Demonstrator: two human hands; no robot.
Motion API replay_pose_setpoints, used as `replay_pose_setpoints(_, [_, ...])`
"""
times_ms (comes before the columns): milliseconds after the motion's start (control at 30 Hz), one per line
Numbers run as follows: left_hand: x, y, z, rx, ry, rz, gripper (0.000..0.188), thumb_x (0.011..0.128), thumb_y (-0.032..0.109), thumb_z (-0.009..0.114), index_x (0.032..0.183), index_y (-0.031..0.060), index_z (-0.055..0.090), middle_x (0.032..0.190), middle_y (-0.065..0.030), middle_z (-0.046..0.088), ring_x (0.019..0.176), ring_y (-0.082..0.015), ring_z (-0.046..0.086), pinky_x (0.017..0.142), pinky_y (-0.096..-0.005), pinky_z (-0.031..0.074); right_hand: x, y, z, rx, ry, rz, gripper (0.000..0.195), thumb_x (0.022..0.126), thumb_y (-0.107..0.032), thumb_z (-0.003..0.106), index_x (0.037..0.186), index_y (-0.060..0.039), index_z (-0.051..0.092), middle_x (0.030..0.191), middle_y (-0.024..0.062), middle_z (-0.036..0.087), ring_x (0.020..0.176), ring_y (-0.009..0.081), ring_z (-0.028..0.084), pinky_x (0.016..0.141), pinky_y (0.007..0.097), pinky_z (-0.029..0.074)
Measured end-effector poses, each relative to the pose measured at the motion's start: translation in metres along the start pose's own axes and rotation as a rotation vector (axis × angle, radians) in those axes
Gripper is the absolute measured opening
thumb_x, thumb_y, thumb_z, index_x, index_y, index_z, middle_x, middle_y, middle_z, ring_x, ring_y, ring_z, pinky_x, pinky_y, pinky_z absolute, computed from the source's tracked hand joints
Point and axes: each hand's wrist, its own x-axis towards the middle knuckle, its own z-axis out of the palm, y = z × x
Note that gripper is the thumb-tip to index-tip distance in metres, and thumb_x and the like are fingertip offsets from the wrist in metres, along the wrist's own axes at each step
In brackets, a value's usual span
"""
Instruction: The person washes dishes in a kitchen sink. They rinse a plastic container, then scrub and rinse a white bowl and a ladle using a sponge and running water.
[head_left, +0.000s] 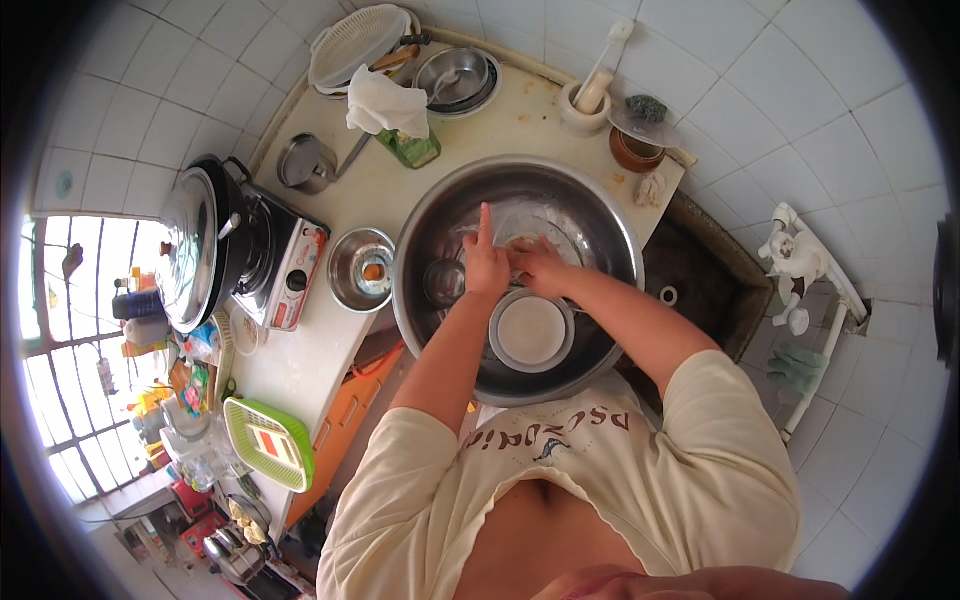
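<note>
Both my hands are inside a large stainless steel basin (517, 166). My left hand (487, 262) has its index finger stretched out, and its other fingers are partly hidden. Close against it is my right hand (541, 266), fingers bent and pointing down. Whatever may lie between or under the fingers is too hidden to name. Beyond the hands, a clear, shiny round piece (529, 217) lies in the basin. A bowl of cloudy whitish liquid (532, 330) stands below my right wrist. Left of my left hand sits a small round metal vessel (445, 282).
A small steel bowl (352, 281) with an orange-brown lump adjoins the basin's left side. Farther left are a gas stove (289, 274) with a lidded wok (196, 247) and a metal mug (306, 161). A mortar (585, 109) stands behind; a dark sink (697, 277) is at right.
</note>
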Motion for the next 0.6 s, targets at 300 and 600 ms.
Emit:
replay_pose_setpoints(300, [0.038, 0.015, -0.003, 0.141, -0.164, -0.275, 0.070, 0.082, 0.003, 0.044, 0.147, 0.0202, 0.024, 0.127, -0.0350, 0.038, 0.108, -0.0482, 0.050, 0.096, -0.0469, 0.041, 0.002, 0.041, 0.010, -0.696, 0.264, 0.050, 0.058, 0.081, -0.015, 0.052, 0.138, -0.0152, 0.041, 0.143, 0.0083, 0.039, 0.139, 0.0261, 0.025, 0.114, 0.0463, 0.016])
replay_pose_setpoints(600, [0.025, -0.019, 0.029, -0.078, 0.008, -0.152, 0.062, 0.089, 0.007, 0.039, 0.148, 0.0189, 0.022, 0.118, -0.0352, 0.047, 0.107, -0.0448, 0.051, 0.095, -0.0454, 0.040, 0.000, 0.020, -0.011, 0.319, -0.175, 0.193, 0.050, 0.073, -0.009, 0.061, 0.122, -0.0147, 0.058, 0.123, 0.0148, 0.057, 0.117, 0.0338, 0.051, 0.098, 0.0442, 0.039])
